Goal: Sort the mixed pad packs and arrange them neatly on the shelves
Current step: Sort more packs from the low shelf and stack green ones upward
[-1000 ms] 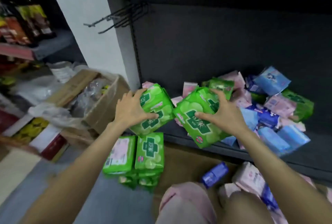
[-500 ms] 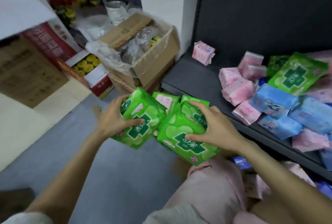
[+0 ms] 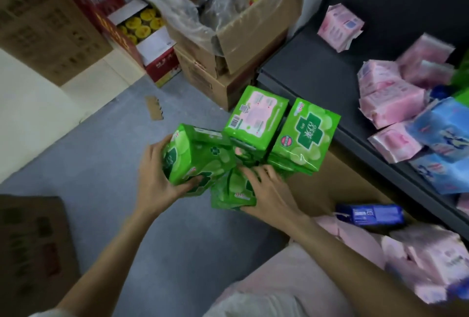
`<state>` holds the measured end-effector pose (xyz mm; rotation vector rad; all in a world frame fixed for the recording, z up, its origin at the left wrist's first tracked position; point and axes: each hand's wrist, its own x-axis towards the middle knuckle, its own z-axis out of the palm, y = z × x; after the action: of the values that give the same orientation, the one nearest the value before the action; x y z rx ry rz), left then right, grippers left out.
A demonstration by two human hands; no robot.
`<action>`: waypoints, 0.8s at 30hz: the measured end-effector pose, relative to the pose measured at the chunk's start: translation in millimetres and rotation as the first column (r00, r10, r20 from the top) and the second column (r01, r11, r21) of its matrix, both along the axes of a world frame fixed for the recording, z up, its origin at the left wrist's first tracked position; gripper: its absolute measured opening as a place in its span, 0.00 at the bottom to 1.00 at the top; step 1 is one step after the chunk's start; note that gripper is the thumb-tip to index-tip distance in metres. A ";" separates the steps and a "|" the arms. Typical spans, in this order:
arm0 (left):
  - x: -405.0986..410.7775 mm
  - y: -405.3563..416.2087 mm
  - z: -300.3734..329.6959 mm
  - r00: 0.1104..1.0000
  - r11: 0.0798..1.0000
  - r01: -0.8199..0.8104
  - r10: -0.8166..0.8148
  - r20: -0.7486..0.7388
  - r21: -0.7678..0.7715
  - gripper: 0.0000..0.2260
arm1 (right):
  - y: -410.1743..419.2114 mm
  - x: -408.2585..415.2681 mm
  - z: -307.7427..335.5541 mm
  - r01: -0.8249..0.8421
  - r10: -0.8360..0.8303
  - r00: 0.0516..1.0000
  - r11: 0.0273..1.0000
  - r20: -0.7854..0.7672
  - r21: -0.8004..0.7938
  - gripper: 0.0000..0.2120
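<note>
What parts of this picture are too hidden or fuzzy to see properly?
- Head view: the green pack under the right hand is mostly covered by the fingers, so its label is unreadable.
- The left hand hides the near side of its green pack.
- The blue packs on the shelf are cut off by the right edge.
- The pink packs are motion-blurred, so their print is unreadable.

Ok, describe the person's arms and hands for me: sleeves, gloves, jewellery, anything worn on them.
Both forearms are bare from wrist to the bottom of the picture. The left hand and right hand wear no gloves, and no rings, watch or bracelets show. A pale fabric edge at the bottom left corner, by the left arm, may be a short sleeve; too little is visible to be sure. The picture is slightly blurred, so small details could be missed.
</note>
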<state>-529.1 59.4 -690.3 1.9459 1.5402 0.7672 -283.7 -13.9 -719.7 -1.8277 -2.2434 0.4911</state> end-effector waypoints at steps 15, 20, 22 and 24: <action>-14.5 -29.9 -79.1 0.931 0.998 0.034 -0.054 -0.362 -0.060 0.43 | 8.1 1.0 -51.9 -0.120 0.208 0.944 0.938 0.254 -0.325 0.44; 5.6 -21.8 -132.3 0.827 0.990 0.113 -0.141 -0.544 -0.085 0.42 | 13.9 11.2 -83.4 -0.158 0.234 0.897 0.962 0.376 -0.221 0.44; 19.8 -13.1 -149.0 0.798 0.990 0.123 -0.143 -0.585 -0.074 0.42 | 13.9 19.3 -99.9 -0.174 0.223 0.882 0.973 0.415 -0.154 0.46; 38.1 -7.2 -163.3 0.791 0.996 0.058 -0.083 -0.606 -0.062 0.43 | 8.7 28.1 -123.7 -0.239 0.262 0.862 0.965 0.433 -0.107 0.44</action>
<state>-491.0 52.2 -853.5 2.3404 1.7938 0.0479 -255.6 -5.2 -843.4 -1.8258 -2.8200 0.1750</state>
